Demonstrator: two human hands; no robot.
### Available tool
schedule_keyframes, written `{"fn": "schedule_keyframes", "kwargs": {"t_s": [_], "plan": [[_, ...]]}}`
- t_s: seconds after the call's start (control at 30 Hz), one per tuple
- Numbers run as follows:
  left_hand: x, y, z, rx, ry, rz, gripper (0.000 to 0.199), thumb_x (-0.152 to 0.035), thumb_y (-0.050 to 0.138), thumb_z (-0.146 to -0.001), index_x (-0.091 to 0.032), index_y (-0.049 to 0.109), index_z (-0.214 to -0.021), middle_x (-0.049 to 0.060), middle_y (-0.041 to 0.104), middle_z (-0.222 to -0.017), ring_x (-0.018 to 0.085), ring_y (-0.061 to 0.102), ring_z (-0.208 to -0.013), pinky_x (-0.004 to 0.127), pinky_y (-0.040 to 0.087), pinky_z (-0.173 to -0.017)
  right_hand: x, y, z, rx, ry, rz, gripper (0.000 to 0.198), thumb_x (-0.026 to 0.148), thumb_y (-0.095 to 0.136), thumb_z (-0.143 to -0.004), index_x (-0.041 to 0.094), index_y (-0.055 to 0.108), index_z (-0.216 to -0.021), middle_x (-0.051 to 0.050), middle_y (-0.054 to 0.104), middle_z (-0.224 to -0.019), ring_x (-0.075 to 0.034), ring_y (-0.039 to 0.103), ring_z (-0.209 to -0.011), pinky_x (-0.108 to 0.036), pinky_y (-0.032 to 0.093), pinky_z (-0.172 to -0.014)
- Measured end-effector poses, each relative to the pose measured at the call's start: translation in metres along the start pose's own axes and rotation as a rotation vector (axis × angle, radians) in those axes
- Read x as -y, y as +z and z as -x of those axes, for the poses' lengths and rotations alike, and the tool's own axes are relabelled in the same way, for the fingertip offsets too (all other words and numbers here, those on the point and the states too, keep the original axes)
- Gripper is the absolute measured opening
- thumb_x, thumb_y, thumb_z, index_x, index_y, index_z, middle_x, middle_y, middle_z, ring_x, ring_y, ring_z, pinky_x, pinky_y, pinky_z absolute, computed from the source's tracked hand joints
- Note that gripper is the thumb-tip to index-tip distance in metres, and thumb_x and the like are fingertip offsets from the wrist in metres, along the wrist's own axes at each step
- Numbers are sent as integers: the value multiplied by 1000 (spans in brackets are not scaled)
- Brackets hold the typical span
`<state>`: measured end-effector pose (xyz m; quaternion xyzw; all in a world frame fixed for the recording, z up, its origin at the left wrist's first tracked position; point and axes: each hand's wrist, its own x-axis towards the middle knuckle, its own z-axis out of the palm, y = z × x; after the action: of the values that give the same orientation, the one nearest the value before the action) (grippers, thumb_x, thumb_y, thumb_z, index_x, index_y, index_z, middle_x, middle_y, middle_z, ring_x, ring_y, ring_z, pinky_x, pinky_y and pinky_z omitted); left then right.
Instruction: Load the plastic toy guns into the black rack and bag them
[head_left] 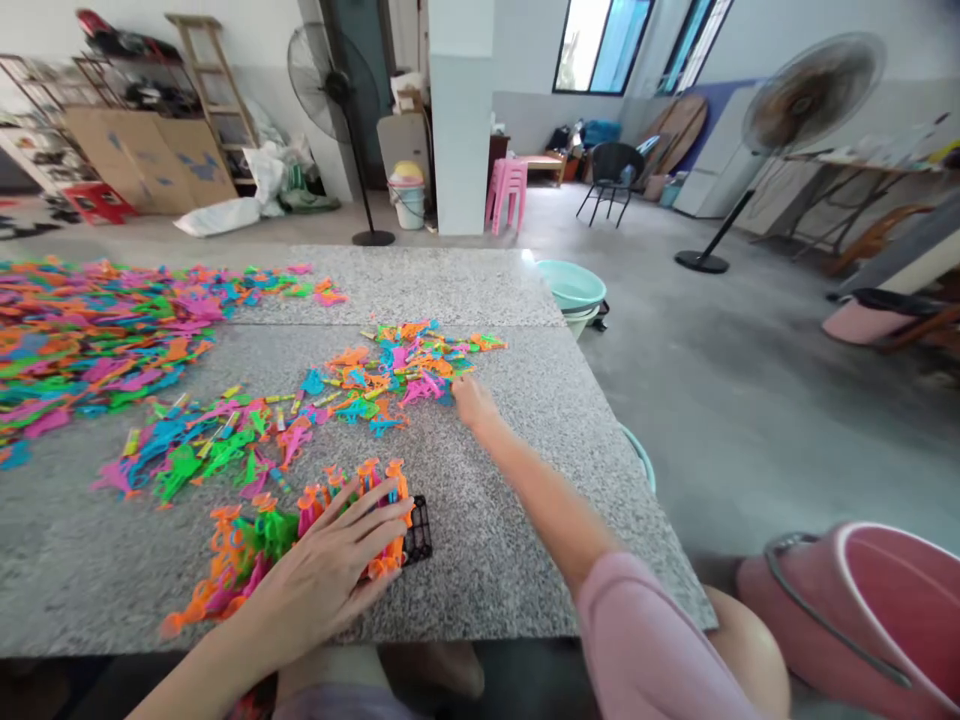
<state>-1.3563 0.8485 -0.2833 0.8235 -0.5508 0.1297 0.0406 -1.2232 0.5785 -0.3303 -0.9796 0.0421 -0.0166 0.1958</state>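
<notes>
My left hand (341, 550) lies with fingers stretched out over a row of small plastic toys (274, 535), orange, green and pink, packed side by side. Past its fingertips the end of a black plastic rack (422, 530) shows beneath the row. At the right edge of a loose pile of bright plastic toys (427, 355), my right hand (474, 403) has its fingers closed together near a blue piece. What those fingers hold is too small to make out. Nearer the left hand, more loose toys (187, 455) lie mixed with short yellow-labelled tubes.
A large heap of the same toys (97, 340) covers the left of the speckled stone table (525, 540). A pink bucket (817, 600) stands beside the table at the right. Turquoise basins (570, 285) are at its far right corner. Two standing fans (337, 85) are farther back.
</notes>
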Motion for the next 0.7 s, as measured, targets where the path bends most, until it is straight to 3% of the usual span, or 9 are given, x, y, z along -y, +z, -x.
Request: {"fn": "schedule_keyframes", "kwargs": {"t_s": [0.13, 0.27, 0.33, 0.43, 0.5, 0.6, 0.7], "plan": [[-1, 1, 0, -19, -18, 91, 33, -29, 56, -96, -21, 61, -128, 1, 64, -138, 21, 44, -142, 39, 17, -129, -18, 4, 52, 13, 43, -114, 23, 9, 50, -92, 11, 66, -109, -13, 73, -103, -20, 70, -87, -28, 52, -80], [-1, 2, -1, 6, -43, 162, 34, -30, 53, -99, -19, 60, -130, 4, 65, -137, 23, 43, -143, 45, 18, -129, -21, 24, 133, 145, 122, -602, 9, 18, 61, -86, 16, 65, -78, -1, 67, -63, -14, 64, -59, -25, 52, -67], [-1, 1, -1, 30, -59, 185, 34, -32, 52, -99, -19, 60, -130, 5, 64, -139, 25, 43, -144, 48, 18, -128, -9, 40, 166, 222, 183, -835, 10, 19, 65, -83, 17, 64, -74, -1, 67, -63, -14, 64, -57, -26, 54, -63], [-2, 1, -2, 73, -94, 206, 33, -33, 51, -99, -20, 61, -128, 4, 62, -141, 27, 41, -145, 53, 17, -128, 16, 63, 192, 257, 211, -1055, 6, 17, 65, -82, 18, 64, -88, -3, 72, -80, -15, 68, -63, -26, 57, -63], [-2, 1, -2, 92, -108, 214, 32, -34, 50, -100, -21, 61, -127, 4, 62, -141, 27, 40, -146, 54, 17, -128, 31, 70, 196, 241, 145, -990, 6, 17, 63, -84, 18, 64, -90, -4, 73, -84, -15, 69, -68, -25, 56, -64], [-1, 3, -1, 114, -121, 221, 34, -35, 51, -100, -21, 59, -129, 5, 61, -142, 26, 38, -147, 54, 18, -127, 41, 65, 191, 188, 21, -616, 3, 20, 65, -83, 19, 66, -82, -3, 73, -78, -17, 69, -70, -24, 51, -66], [-2, 3, 0, 123, -130, 232, 35, -35, 50, -100, -21, 58, -131, 5, 60, -144, 26, 37, -147, 53, 18, -127, 46, 52, 188, 178, -7, -315, 6, 23, 66, -82, 20, 69, -86, -3, 75, -80, -18, 68, -72, -23, 46, -64]]}}
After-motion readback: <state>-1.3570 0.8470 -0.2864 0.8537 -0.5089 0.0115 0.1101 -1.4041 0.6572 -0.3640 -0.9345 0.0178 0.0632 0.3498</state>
